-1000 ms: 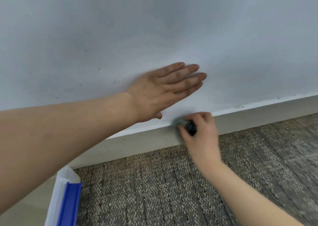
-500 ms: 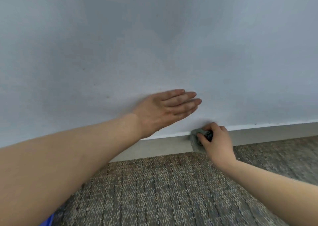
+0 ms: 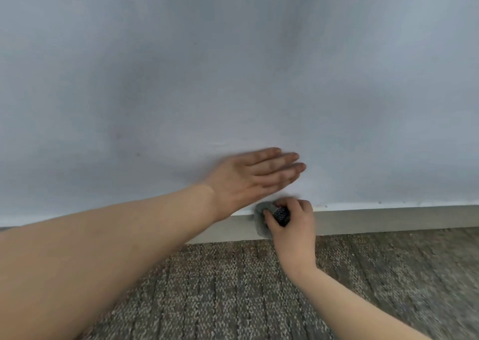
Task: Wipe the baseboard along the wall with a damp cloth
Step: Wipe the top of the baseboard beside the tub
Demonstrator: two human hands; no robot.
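Since the previous frame, right hand [image 3: 295, 233] and cloth [image 3: 260, 223] had slid left along the baseboard [image 3: 388, 219]. Just above the carpet [image 3: 259, 293], this hand gripped the bunched cloth against the baseboard; higher, left hand [image 3: 248, 181] lay flat, fingers straight, on the wall [image 3: 233, 67].

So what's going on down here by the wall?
A person is wiping the baseboard. The right hand grips a bunched grey cloth and holds it against the baseboard, up to its top edge. The left hand lies flat on the wall just above, fingers straight, probably for support. The baseboard runs off to the right above the carpet; I cannot tell whether that stretch has been wiped.
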